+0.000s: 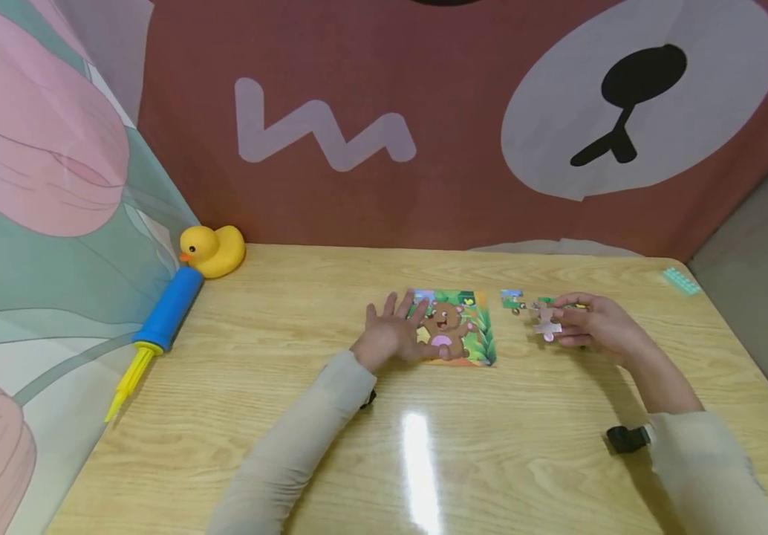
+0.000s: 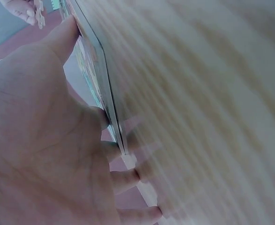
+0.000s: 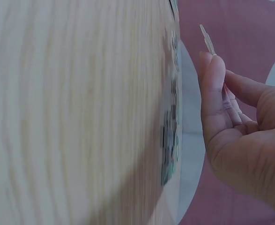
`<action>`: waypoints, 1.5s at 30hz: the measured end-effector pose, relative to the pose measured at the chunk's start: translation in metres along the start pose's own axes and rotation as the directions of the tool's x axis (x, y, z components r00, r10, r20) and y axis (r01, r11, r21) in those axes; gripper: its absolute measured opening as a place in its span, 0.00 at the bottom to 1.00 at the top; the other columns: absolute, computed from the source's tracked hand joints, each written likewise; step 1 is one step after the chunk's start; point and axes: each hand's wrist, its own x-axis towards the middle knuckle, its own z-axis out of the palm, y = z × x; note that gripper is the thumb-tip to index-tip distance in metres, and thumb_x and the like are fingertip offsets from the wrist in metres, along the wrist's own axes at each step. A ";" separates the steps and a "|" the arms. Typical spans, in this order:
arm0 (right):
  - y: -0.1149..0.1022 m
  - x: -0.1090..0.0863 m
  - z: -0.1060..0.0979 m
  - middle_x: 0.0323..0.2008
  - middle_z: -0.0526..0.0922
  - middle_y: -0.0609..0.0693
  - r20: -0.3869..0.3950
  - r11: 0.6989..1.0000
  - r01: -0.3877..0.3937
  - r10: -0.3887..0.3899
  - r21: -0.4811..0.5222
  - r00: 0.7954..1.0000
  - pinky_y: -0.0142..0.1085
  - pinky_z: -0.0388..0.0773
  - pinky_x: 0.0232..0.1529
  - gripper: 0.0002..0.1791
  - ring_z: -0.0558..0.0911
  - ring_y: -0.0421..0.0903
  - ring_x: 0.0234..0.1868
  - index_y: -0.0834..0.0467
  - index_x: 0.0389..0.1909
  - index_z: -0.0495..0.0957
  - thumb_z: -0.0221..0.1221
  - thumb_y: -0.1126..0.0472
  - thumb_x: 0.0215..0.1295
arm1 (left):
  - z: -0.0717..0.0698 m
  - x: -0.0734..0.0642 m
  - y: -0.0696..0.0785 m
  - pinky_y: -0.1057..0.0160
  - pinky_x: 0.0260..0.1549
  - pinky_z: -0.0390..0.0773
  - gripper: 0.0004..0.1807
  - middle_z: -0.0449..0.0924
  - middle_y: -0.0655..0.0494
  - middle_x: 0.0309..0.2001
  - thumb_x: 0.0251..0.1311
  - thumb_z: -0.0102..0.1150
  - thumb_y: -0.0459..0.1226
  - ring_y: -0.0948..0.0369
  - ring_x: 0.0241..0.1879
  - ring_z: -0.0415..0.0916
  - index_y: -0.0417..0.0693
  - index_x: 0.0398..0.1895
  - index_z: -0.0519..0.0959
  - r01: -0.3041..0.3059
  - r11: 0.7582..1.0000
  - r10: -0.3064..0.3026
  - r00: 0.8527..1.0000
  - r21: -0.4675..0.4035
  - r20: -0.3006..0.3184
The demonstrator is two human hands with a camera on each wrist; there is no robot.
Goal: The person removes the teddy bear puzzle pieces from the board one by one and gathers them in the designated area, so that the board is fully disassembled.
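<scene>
A square jigsaw puzzle with a brown bear picture (image 1: 449, 334) lies flat on the table. My left hand (image 1: 389, 334) spreads its fingers over the puzzle's left side; the left wrist view shows the thumb and fingers touching its edge (image 2: 100, 61). To the right, my right hand (image 1: 601, 325) pinches a puzzle piece (image 1: 547, 325), held above the table with its pale side showing. In the right wrist view that piece (image 3: 207, 40) stands out from the fingertips. Loose puzzle pieces (image 1: 512, 299) lie beyond and beneath the right hand, which partly hides them.
At the far left of the wooden table (image 1: 277, 319), a yellow rubber duck (image 1: 217, 251) sits beside a blue and yellow hand pump (image 1: 168, 308). A mint toy brick (image 1: 681, 281) lies near the far right corner. A printed bear backdrop (image 1: 384, 200) rises behind the table.
</scene>
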 end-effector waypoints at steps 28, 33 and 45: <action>0.013 -0.011 -0.015 0.40 0.84 0.39 0.000 0.999 -0.031 0.031 0.033 1.000 0.37 0.87 0.43 0.18 0.87 0.40 0.35 0.62 0.64 0.68 0.51 0.58 0.80 | 0.000 0.002 0.003 0.35 0.77 0.36 0.57 0.22 0.59 0.83 0.59 0.42 0.77 0.50 0.83 0.25 0.67 0.83 0.32 0.028 1.000 -0.028 0.999 0.002 0.022; 0.015 -0.012 -0.015 0.41 0.84 0.39 0.009 1.000 -0.028 0.028 0.005 1.000 0.35 0.87 0.44 0.23 0.87 0.39 0.37 0.65 0.68 0.65 0.50 0.58 0.80 | 0.000 0.003 0.003 0.35 0.77 0.36 0.56 0.22 0.59 0.83 0.61 0.43 0.76 0.50 0.83 0.24 0.67 0.83 0.32 0.026 1.000 -0.026 0.999 0.007 0.023; 0.016 -0.012 -0.011 0.42 0.83 0.38 -0.004 0.997 -0.019 0.018 -0.072 1.000 0.36 0.87 0.44 0.30 0.87 0.38 0.38 0.74 0.73 0.58 0.48 0.58 0.81 | 0.000 0.003 0.003 0.34 0.77 0.38 0.56 0.23 0.59 0.83 0.60 0.42 0.77 0.49 0.83 0.26 0.68 0.83 0.33 0.026 0.999 -0.026 1.000 0.018 0.010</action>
